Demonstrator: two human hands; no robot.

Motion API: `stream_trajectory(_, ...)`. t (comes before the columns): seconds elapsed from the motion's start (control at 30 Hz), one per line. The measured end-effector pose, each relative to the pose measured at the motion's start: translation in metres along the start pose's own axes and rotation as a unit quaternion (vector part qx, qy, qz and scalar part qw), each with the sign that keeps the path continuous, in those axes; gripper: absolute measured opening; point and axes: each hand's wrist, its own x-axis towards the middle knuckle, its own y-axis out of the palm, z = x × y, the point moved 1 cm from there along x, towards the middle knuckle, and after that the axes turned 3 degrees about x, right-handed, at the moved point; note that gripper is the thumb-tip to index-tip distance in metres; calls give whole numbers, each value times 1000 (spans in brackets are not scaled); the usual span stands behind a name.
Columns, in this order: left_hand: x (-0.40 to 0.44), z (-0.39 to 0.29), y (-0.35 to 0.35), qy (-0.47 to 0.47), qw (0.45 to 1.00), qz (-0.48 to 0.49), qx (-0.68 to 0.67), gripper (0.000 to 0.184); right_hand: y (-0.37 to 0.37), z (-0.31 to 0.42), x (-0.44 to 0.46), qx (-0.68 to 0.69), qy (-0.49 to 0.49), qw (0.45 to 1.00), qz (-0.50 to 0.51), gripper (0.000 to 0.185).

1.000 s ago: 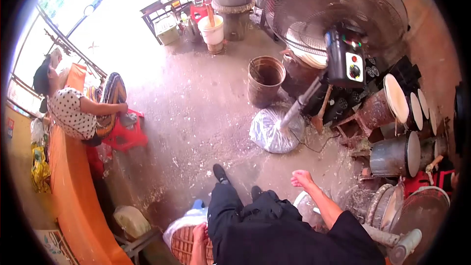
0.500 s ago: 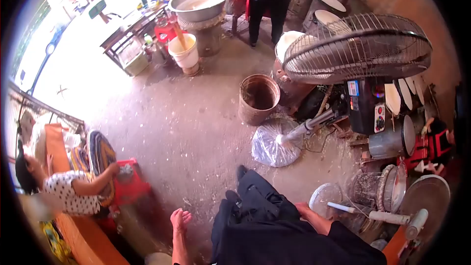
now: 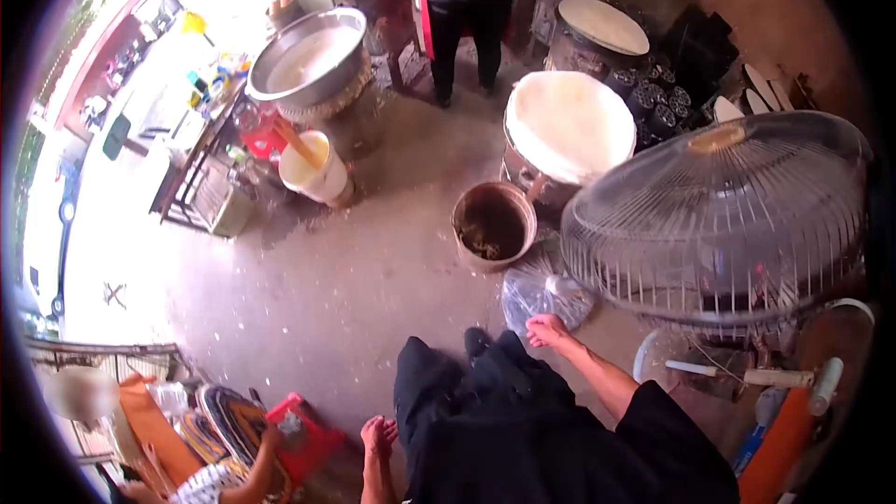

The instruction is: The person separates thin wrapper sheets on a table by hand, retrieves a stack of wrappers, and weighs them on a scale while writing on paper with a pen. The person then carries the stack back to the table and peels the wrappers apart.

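My left hand (image 3: 378, 435) hangs beside my left leg with its fingers loosely curled and nothing visible in them. Out in front of my right thigh, my right hand (image 3: 549, 331) is closed loosely, and no object shows in it. In the view it overlaps the lower edge of a clear plastic bag (image 3: 532, 301) wrapped at the fan's base; I cannot tell whether they touch. A brown round bin (image 3: 464, 245) with dark contents stands just beyond the bag. To the right, a large standing fan (image 3: 719, 224) with a wire cage looms close.
Ahead is a drum stove with a pale round top (image 3: 571, 126), and coal briquettes (image 3: 661, 105) are stacked behind it. A person in dark clothes (image 3: 467, 9) stands among more drums. At left are a metal basin (image 3: 308, 56), a white bucket (image 3: 315, 170) and a seated person (image 3: 219, 485).
My view has turned right and I have stepped forward, so the bin, bag and fan are nearer. My right hand has swung forward from beside my hip.
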Motion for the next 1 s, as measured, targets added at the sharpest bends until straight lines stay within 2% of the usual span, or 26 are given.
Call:
stream_trajectory(0.1,34,-55,0,-30,998,34,53,34,13,35,28,23,-24,998,-48,26)
stream_trajectory(0.2,70,-124,15,-18,996,33,85,34,23,53,41,127,-63,987,-81,28)
stream_trajectory(0.27,110,-186,30,-15,989,44,138,32,34,63,59,140,-52,983,-104,30)
stream_trajectory(0.3,144,-216,30,100,937,65,328,25,40,67,63,167,-45,977,-123,31)
stream_trajectory(0.33,174,-242,31,207,838,87,498,20,45,69,63,190,-34,971,-140,32)
stream_trajectory(0.37,201,-262,35,308,697,109,639,19,51,73,67,222,-18,963,-153,33)
stream_trajectory(0.4,215,-282,45,398,518,128,746,23,57,81,67,233,-12,959,-161,33)
stream_trajectory(0.43,203,-314,68,280,801,185,496,21,62,93,67,260,-38,952,-159,33)
stream_trajectory(0.47,178,-350,106,112,957,205,169,25,65,105,70,286,-65,943,-156,33)
stream_trajectory(0.53,166,-396,166,139,957,150,204,30,63,127,81,303,-62,935,-172,33)
stream_trajectory(0.6,173,-426,211,168,933,233,218,35,59,153,89,373,-101,898,-209,33)
stream_trajectory(0.67,176,-440,259,178,919,267,230,32,48,174,106,424,-111,868,-233,32)
stream_trajectory(0.73,169,-442,312,139,925,243,255,29,39,183,127,480,-126,828,-260,30)
stream_trajectory(0.77,184,-436,326,202,880,301,307,28,33,187,134,480,-138,820,-279,33)
stream_trajectory(0.83,169,-421,371,173,856,343,345,29,24,205,138,478,-104,814,-313,45)
stream_trajectory(0.87,132,-418,405,88,879,324,338,31,18,216,137,486,-104,808,-317,45)
stream_trajectory(0.97,100,-401,460,48,867,343,359,32,18,234,144,487,-138,785,-358,38)
stream_trajectory(1.0,87,-397,480,42,843,381,379,33,16,236,145,491,-136,782,-359,38)
